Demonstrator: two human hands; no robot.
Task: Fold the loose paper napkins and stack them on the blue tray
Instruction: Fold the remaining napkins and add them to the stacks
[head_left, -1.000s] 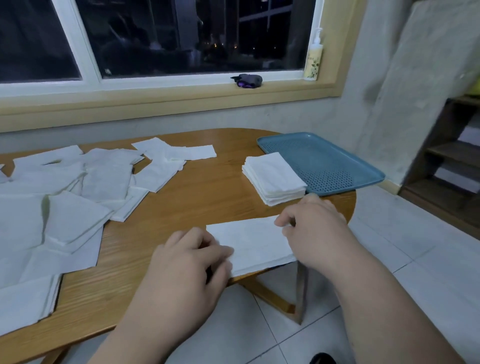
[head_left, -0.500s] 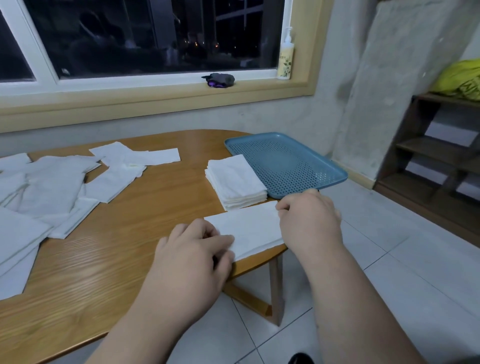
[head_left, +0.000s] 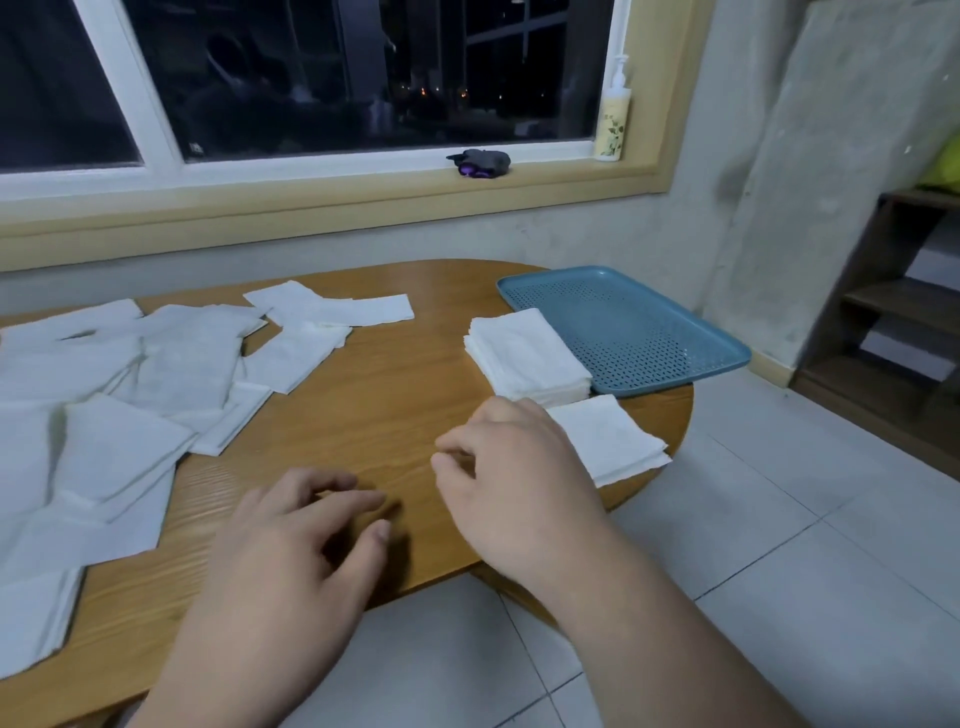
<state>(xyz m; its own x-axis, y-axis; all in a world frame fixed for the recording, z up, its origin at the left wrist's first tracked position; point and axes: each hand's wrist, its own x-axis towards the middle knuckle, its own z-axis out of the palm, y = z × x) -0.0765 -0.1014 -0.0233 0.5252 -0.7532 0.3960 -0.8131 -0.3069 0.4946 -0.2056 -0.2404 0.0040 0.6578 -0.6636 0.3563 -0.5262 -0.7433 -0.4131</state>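
Observation:
A freshly folded square napkin lies near the table's right front edge. My right hand hovers over its left edge with fingers loosely curled, pointing left and holding nothing. My left hand is low over bare wood further left, fingers relaxed and empty. A stack of folded napkins sits on the table against the near-left side of the blue perforated tray, which holds nothing. Several loose white napkins are spread over the table's left half.
The wooden table has a rounded right end, and the tray overhangs it slightly. A window sill behind carries a dark small object and a pump bottle. A wooden shelf stands at the right over tiled floor.
The long napkin strip has been folded in half into a square. Both hands have let go of it, and my left hand has come off it to the left.

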